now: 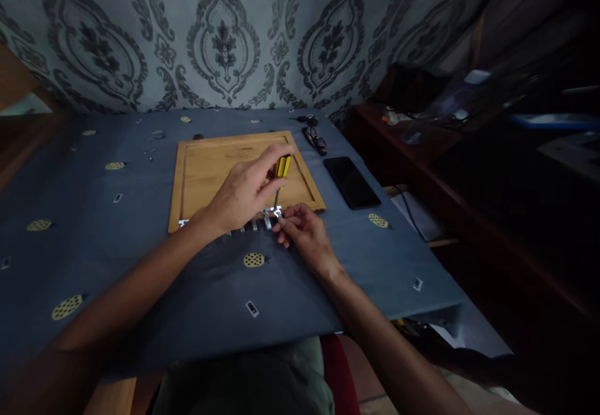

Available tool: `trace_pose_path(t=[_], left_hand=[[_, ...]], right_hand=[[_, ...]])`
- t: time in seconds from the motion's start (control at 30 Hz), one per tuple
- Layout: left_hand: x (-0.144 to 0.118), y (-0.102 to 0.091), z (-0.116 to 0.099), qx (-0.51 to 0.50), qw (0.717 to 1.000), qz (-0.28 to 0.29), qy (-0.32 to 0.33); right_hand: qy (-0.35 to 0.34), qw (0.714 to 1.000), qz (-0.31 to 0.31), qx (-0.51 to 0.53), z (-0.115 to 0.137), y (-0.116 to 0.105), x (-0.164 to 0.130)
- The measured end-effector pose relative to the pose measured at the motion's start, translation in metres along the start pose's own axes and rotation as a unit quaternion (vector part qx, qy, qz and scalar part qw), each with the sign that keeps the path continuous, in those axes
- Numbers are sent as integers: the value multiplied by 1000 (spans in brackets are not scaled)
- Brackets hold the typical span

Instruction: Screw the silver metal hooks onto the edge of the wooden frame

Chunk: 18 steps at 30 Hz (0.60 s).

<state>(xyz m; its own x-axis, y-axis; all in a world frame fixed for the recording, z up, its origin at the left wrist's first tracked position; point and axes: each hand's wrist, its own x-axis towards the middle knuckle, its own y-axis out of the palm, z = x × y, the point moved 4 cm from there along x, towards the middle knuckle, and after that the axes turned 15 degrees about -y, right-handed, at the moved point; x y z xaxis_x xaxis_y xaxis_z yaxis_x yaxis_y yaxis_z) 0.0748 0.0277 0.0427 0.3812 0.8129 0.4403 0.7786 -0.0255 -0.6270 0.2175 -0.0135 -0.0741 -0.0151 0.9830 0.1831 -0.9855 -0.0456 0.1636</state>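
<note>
A wooden board with a raised frame [210, 171] lies flat on the table. Along its near edge runs a shiny metal strip with several hooks [267, 218], partly covered by my left wrist. My left hand [244, 191] is closed around the yellow handle of a screwdriver [283, 167], held nearly upright over the board's near right part. Its shaft points down to the strip, where the tip seems to meet the metal. Just right of that spot, my right hand [304, 234] pinches the strip's right end between thumb and fingers.
A blue tablecloth with pineapple prints [300, 296] covers the table. Right of the board are a black phone [351, 182] and folded glasses [315, 140]. Small bits [150, 158] lie at the back left. A clear bottle [440, 109] rests on dark furniture at the right.
</note>
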Motion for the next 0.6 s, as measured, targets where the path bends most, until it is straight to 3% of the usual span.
trace_pose_path(t=[0.3,0.6], left_hand=[[-3,10,7,27,1000,6,3],[-1,-6,-5,14,1000,-19,10]], right_hand=[[-3,1000,-3,4,1,0,-1],[-4,1000,-3,2,0,0,-1]])
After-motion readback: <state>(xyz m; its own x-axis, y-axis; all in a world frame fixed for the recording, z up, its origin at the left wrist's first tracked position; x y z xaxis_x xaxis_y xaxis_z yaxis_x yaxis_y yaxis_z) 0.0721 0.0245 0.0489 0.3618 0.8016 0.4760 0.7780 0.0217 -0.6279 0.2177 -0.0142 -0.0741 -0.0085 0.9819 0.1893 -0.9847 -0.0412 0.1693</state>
